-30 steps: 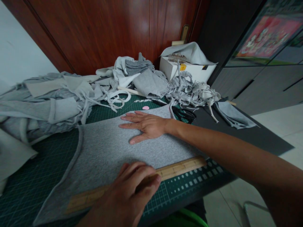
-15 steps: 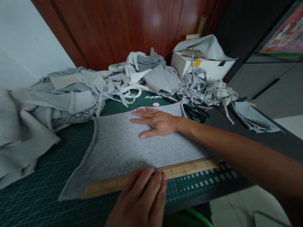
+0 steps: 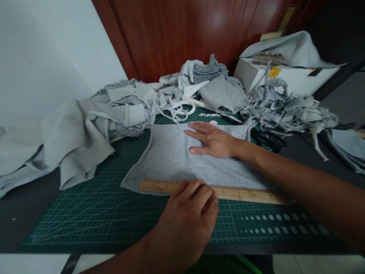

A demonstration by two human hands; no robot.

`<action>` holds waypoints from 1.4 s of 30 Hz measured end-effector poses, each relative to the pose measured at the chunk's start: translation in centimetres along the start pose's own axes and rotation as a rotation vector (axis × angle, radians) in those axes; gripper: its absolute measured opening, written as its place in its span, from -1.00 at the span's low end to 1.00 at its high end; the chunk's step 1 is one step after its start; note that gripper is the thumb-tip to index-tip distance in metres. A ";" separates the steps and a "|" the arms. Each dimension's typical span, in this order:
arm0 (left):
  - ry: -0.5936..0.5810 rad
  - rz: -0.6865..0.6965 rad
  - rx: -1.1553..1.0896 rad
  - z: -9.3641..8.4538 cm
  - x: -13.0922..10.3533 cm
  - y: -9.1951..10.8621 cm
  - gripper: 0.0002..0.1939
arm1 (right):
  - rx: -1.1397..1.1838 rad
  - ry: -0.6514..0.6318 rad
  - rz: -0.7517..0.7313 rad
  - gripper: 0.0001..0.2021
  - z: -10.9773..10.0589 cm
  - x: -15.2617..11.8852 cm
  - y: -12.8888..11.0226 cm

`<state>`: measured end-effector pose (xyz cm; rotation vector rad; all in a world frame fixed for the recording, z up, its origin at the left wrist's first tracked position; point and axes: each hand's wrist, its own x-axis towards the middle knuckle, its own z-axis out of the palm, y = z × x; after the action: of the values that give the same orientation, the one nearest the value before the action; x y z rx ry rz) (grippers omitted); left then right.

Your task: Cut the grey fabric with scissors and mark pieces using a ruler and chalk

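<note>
A grey fabric piece (image 3: pixel 171 156) lies flat on the green cutting mat (image 3: pixel 114 213). Along its near edge rests a wooden ruler (image 3: pixel 248 193). My left hand (image 3: pixel 191 217) has its fingers curled together on the middle of the ruler, gripping or pressing it. My right hand (image 3: pixel 213 140) is spread flat on the upper part of the fabric, fingers apart, with nothing in it. Black scissors (image 3: pixel 269 140) lie right of the fabric, close to my right wrist. Past the fabric's far edge is a pink disc (image 3: pixel 213 122), partly hidden.
Heaped grey cloth (image 3: pixel 74 133) covers the left side. Folded pieces (image 3: pixel 211 72) and tangled strips (image 3: pixel 288 104) lie at the back. A white box (image 3: pixel 299 80) stands at the back right, against a wooden door (image 3: pixel 182 34).
The view has shifted left and turned. The ruler and my left hand have moved up against the fabric's near edge; my right hand stays spread flat on the cloth.
</note>
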<state>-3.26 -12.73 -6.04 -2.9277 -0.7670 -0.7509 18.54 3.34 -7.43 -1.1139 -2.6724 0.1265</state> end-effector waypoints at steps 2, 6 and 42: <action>-0.023 -0.030 -0.030 -0.1 -0.2 0.0 -0.73 | 0.000 0.010 -0.005 -0.14 0.0 0.0 0.2; -0.026 -0.035 -0.006 -0.2 -1.0 0.1 -0.63 | 0.019 0.005 -0.038 -0.19 -0.4 0.2 0.6; -0.120 0.123 0.001 -2.1 -1.1 -3.1 -0.89 | 0.548 -0.123 -0.028 -0.85 -5.7 -13.5 -6.6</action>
<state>-6.46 -10.83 -4.93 -3.0079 -0.5859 -0.5703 24.63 -10.99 -3.37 -0.9068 -2.5084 0.8842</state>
